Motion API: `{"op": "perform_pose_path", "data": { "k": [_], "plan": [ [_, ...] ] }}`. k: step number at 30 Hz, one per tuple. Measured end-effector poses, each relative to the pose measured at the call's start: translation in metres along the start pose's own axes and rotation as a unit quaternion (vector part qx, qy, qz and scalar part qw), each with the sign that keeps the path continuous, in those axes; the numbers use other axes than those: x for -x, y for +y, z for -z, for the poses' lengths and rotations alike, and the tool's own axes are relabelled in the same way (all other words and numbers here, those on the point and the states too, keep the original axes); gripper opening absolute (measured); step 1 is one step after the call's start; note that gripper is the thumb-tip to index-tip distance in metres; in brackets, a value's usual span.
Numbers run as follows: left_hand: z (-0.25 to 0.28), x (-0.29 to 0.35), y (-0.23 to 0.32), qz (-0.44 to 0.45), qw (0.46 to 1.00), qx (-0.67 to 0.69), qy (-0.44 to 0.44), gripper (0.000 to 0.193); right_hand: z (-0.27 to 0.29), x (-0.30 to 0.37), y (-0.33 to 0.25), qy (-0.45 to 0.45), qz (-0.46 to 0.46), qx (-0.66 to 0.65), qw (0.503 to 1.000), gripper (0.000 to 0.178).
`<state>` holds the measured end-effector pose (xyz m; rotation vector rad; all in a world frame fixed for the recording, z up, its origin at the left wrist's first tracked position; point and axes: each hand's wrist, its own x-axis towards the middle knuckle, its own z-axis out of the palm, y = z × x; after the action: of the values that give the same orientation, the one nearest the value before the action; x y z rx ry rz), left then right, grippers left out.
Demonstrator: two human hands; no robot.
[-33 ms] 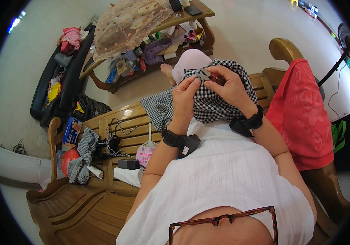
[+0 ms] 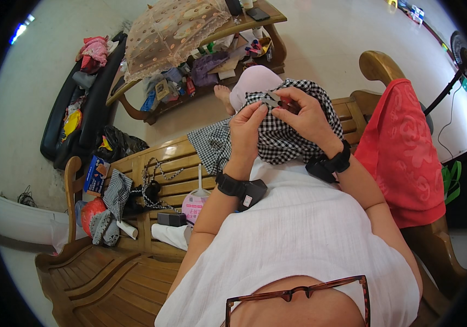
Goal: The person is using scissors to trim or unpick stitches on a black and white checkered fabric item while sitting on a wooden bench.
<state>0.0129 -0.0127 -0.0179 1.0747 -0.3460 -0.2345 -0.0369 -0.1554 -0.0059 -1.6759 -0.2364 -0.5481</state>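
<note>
Across my lap lies a black-and-white checked cloth [image 2: 285, 144], bunched toward the right and hanging over the bench edge on the left. My left hand [image 2: 246, 128] is closed, thumb and finger pinching at the cloth's upper part; the exact bit between the fingertips is too small to make out. Close against it, my right hand [image 2: 305, 114] is curled around small thread snips [image 2: 271, 100]. Their silvery blades point toward the left fingertips, and a bit of red shows under the right fingers. Both wrists wear black straps with boxes.
I sit on a slatted wooden bench [image 2: 124, 272]. Left of me on it are a blue box [image 2: 96, 175], checked scraps [image 2: 117, 195], a cord and a pink round fan [image 2: 194, 206]. Red fabric [image 2: 405, 158] drapes over the right armrest. Ahead stands a low table [image 2: 274, 22] with a lace cover.
</note>
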Motion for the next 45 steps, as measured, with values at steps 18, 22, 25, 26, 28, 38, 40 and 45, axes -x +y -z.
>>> {"op": "perform_pose_path", "data": {
  "k": [18,22,25,26,28,38,40,45],
  "plan": [
    [0.006,-0.006,0.003,0.013,1.000,-0.016,0.002,0.018,0.007,0.007,-0.005,0.014,-0.011,0.015,1.000,0.029],
    [0.005,-0.004,0.005,0.022,1.000,-0.020,-0.005,0.023,0.008,0.008,-0.007,0.005,0.003,0.054,0.999,0.029],
    [0.005,-0.004,0.004,0.017,1.000,-0.020,-0.011,0.023,0.007,0.006,-0.006,0.008,0.010,0.051,0.999,0.029],
    [0.005,-0.003,0.004,0.014,1.000,-0.019,-0.013,0.020,0.006,0.006,-0.004,0.010,0.012,0.044,0.999,0.029],
    [0.004,-0.003,0.004,0.011,1.000,-0.018,-0.015,0.017,0.005,0.005,-0.004,0.012,0.013,0.038,0.999,0.029],
    [0.005,-0.003,0.003,-0.003,0.998,-0.041,-0.046,0.016,0.000,-0.002,-0.010,0.002,0.022,0.048,0.999,0.028],
    [0.003,-0.001,0.006,-0.005,0.997,-0.051,-0.055,0.016,0.000,-0.002,-0.007,0.003,0.014,0.046,0.999,0.029],
    [0.001,0.002,0.005,0.006,0.976,-0.199,-0.089,0.017,0.001,-0.008,0.000,0.059,0.024,-0.036,0.997,0.032]
  ]
}}
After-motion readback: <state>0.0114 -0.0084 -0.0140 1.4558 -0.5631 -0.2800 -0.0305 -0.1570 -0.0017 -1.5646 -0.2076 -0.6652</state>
